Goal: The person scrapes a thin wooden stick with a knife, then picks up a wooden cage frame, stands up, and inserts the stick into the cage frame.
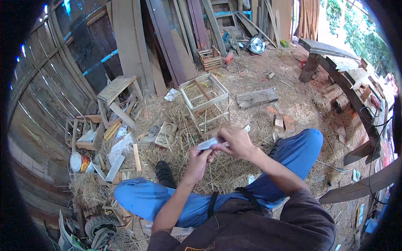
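Observation:
Both hands meet above the straw-covered floor, between the bent knees in blue trousers. A small whitish, flat object (207,144) lies between them. My left hand (198,161) is closed on its near left end, fingers curled. My right hand (235,142) is closed on its right end, with the fingers bent over the top. What the object is cannot be made out. Just beyond the hands stands a light wooden frame (205,102) with thin legs.
A small wooden table (109,90) and a paint can (77,162) stand at the left. Boards (161,42) lean on the back wall. A plank (256,98) lies on the floor, a circular saw blade (257,44) behind it. A long workbench (349,92) curves along the right.

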Motion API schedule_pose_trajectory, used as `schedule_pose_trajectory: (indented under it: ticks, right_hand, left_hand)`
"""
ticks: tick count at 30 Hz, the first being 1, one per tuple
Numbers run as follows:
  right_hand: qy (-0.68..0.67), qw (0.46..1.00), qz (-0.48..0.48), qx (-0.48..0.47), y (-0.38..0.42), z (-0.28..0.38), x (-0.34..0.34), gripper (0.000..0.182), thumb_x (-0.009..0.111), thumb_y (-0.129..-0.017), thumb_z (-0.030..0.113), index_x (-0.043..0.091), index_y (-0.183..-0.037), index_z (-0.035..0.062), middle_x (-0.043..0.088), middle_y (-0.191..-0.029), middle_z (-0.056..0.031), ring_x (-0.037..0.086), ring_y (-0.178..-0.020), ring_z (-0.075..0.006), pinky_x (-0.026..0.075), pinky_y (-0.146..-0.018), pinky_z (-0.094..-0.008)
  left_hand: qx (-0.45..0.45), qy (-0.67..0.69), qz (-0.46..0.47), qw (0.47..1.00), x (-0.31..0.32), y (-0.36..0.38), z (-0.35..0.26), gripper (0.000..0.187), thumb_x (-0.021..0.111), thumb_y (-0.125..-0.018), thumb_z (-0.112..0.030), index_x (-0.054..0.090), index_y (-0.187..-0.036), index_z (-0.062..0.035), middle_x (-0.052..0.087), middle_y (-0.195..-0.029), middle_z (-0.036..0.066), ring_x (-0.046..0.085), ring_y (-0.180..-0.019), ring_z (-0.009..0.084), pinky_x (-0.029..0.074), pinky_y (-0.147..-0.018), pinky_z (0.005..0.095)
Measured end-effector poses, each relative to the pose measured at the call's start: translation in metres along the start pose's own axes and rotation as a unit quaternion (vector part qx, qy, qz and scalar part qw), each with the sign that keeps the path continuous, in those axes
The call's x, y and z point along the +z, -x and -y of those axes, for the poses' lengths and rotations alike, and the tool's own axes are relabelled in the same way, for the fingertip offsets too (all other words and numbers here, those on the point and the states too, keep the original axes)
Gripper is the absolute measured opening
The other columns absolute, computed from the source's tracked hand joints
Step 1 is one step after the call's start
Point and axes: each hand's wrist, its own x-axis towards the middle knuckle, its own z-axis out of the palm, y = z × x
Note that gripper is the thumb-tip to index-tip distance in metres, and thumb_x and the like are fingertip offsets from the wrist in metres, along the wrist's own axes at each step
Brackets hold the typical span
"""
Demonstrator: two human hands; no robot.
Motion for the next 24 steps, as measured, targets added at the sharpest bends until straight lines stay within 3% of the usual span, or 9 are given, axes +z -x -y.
schedule_pose_trajectory:
  ticks: [2, 6, 11, 16, 17, 20, 22, 24]
  right_hand:
    - [0.002, 1.0, -0.006, -0.009, -0.002, 0.005, -0.003, 0.039, 0.068, -0.085, 0.045, 0.056, -0.087, 0.0072, 0.062, -0.075, -0.012, 0.063, -0.069, -0.0325, 0.049, -0.062, -0.042]
    - [0.013, 0.991, -0.068, 0.116, -0.01, -0.021, -0.013, 0.041, 0.067, -0.087, 0.045, 0.056, -0.088, 0.0066, 0.061, -0.071, -0.0124, 0.063, -0.068, -0.0329, 0.049, -0.06, -0.0419]
    - [0.02, 0.999, -0.008, -0.029, 0.002, 0.006, -0.002, 0.04, 0.069, -0.086, 0.045, 0.056, -0.089, 0.0073, 0.062, -0.072, -0.0089, 0.063, -0.064, -0.0287, 0.049, -0.058, -0.0384]
    - [0.026, 0.998, -0.037, 0.045, -0.004, -0.01, -0.01, 0.041, 0.069, -0.085, 0.045, 0.057, -0.088, 0.0066, 0.062, -0.074, -0.0101, 0.063, -0.068, -0.0293, 0.048, -0.059, -0.0397]
    - [0.023, 0.998, -0.039, 0.042, -0.004, -0.008, -0.01, 0.041, 0.068, -0.086, 0.046, 0.057, -0.088, 0.0066, 0.062, -0.075, -0.0103, 0.063, -0.069, -0.0298, 0.049, -0.06, -0.0401]
    - [0.025, 0.999, -0.015, 0.014, -0.005, 0.004, -0.015, 0.04, 0.067, -0.087, 0.045, 0.056, -0.088, 0.0066, 0.063, -0.075, -0.0106, 0.064, -0.069, -0.0306, 0.049, -0.061, -0.0403]
    - [0.017, 1.0, -0.015, -0.009, -0.003, 0.004, -0.01, 0.04, 0.067, -0.087, 0.045, 0.056, -0.088, 0.0064, 0.063, -0.075, -0.0112, 0.064, -0.069, -0.0312, 0.049, -0.061, -0.0405]
    - [0.032, 0.994, -0.034, 0.103, -0.014, -0.015, -0.016, 0.041, 0.067, -0.087, 0.045, 0.056, -0.088, 0.0062, 0.062, -0.073, -0.012, 0.064, -0.067, -0.032, 0.049, -0.061, -0.0411]
  left_hand:
    - [-0.012, 0.033, -0.002, 0.999, -0.001, 0.0, -0.001, 0.019, 0.057, -0.098, -0.011, 0.067, -0.109, 0.0003, 0.057, -0.072, 0.001, 0.041, -0.052, 0.0036, 0.032, -0.046, 0.0202]
    - [-0.038, 0.005, -0.023, 0.999, 0.01, 0.008, -0.015, 0.018, 0.057, -0.097, -0.012, 0.066, -0.109, -0.0013, 0.054, -0.072, 0.0, 0.039, -0.054, 0.0034, 0.028, -0.047, 0.0191]
    - [-0.016, 0.019, -0.018, 1.0, -0.003, 0.003, 0.002, 0.019, 0.059, -0.097, -0.012, 0.067, -0.109, 0.0002, 0.055, -0.073, -0.001, 0.042, -0.055, 0.003, 0.03, -0.047, 0.0188]
    - [-0.024, 0.007, -0.05, 0.998, 0.005, 0.001, -0.02, 0.018, 0.058, -0.098, -0.015, 0.066, -0.105, -0.0007, 0.045, -0.07, -0.004, 0.037, -0.056, 0.0032, 0.027, -0.046, 0.0195]
    - [-0.018, 0.005, -0.046, 0.999, 0.006, 0.002, -0.018, 0.024, 0.058, -0.098, -0.015, 0.065, -0.116, -0.0001, 0.044, -0.071, -0.005, 0.035, -0.057, 0.0026, 0.027, -0.047, 0.0189]
    - [-0.023, -0.014, -0.012, 1.0, -0.002, 0.004, -0.004, 0.033, 0.059, -0.098, -0.015, 0.061, -0.128, -0.0005, 0.044, -0.072, -0.005, 0.035, -0.058, 0.0021, 0.027, -0.047, 0.0186]
    - [-0.026, -0.011, -0.002, 1.0, 0.0, 0.004, -0.008, 0.031, 0.058, -0.098, -0.015, 0.062, -0.126, -0.0013, 0.047, -0.073, -0.005, 0.036, -0.058, 0.0012, 0.027, -0.046, 0.019]
    - [-0.029, -0.02, -0.004, 0.999, 0.004, 0.008, -0.01, 0.029, 0.058, -0.098, -0.015, 0.064, -0.123, -0.0017, 0.049, -0.074, -0.004, 0.037, -0.058, 0.0007, 0.028, -0.046, 0.0192]
